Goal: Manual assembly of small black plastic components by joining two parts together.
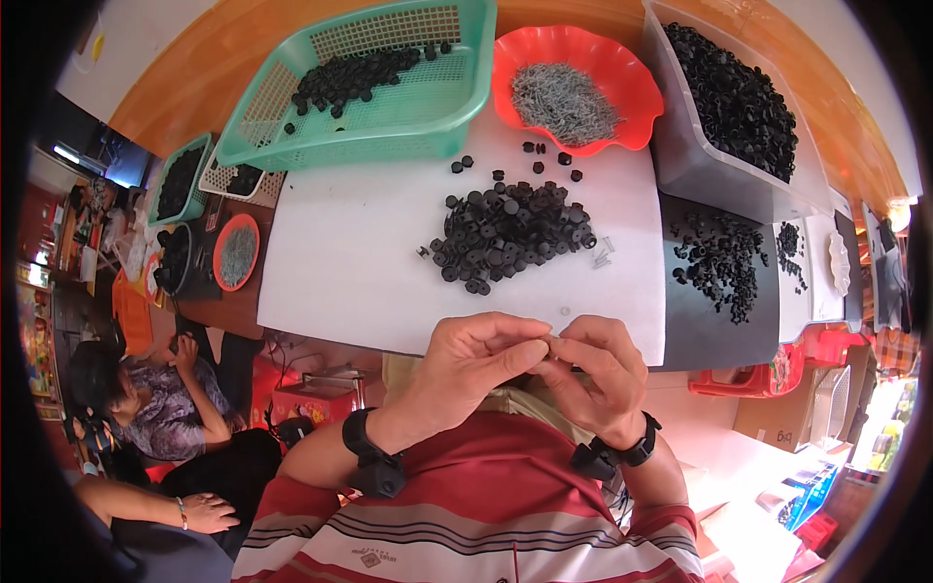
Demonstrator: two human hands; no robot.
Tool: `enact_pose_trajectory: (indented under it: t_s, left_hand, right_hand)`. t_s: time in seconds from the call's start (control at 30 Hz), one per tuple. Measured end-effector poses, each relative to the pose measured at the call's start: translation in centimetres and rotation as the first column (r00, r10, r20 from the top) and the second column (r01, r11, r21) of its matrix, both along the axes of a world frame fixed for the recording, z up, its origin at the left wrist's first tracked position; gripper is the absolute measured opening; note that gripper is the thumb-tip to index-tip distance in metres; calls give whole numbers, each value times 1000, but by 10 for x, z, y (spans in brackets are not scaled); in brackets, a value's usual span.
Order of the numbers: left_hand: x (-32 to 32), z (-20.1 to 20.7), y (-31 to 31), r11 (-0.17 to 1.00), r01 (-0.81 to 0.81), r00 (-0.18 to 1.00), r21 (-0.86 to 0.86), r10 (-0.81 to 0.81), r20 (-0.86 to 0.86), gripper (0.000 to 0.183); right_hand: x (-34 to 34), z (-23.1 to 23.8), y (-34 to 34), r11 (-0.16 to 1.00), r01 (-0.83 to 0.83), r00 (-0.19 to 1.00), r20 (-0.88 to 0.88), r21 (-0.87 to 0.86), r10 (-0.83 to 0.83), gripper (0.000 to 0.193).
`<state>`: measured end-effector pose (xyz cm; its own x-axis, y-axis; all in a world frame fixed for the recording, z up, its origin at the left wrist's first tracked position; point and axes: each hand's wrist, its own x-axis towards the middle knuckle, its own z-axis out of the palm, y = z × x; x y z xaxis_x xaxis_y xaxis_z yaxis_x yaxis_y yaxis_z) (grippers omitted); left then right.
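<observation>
My left hand (486, 361) and my right hand (601, 374) meet in front of my chest, just off the table's near edge. Thumbs and forefingers are pinched together at one spot; whatever sits between them is too small and too covered to name. Beyond my hands, a heap of black plastic knobs (510, 233) lies on the white sheet (340, 262). A few loose screws (603, 255) rest at the heap's right side. Several single black knobs (537, 167) are scattered behind it.
At the back stand a green basket (389, 146) of black knobs, a red scalloped bowl (632, 102) of screws and a clear bin (700, 180) of black parts. Small black parts (719, 262) lie on a dark mat at right. Another person (170, 398) sits at left.
</observation>
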<state>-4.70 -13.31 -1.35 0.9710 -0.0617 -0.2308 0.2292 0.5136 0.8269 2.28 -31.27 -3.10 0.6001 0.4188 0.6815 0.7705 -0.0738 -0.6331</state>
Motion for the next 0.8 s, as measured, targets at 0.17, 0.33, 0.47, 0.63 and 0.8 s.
enact_pose_trajectory:
  t_s: [0.17,0.33,0.47,0.63,0.8]
  left_hand:
    - [7,3,-14,991,-71,997,-113,74,20,25]
    - [14,8,-25,969,-134,991,-207,137,-1,19]
    - [17,5,-30,967,-143,990,-209,141,-26,19]
    - [18,1,-31,966,-97,995,-240,86,-54,19]
    - [20,8,-36,989,-87,995,-122,80,-63,22]
  right_hand:
    - [-2,-4,1,990,138,986,96,14,-138,38]
    - [-1,-7,0,978,207,972,109,20,-208,39]
    - [2,-8,-3,973,228,968,105,25,-230,40]
    - [6,-7,-11,981,193,978,85,2,-193,39]
    - [7,-7,-13,974,226,971,83,-10,-225,36]
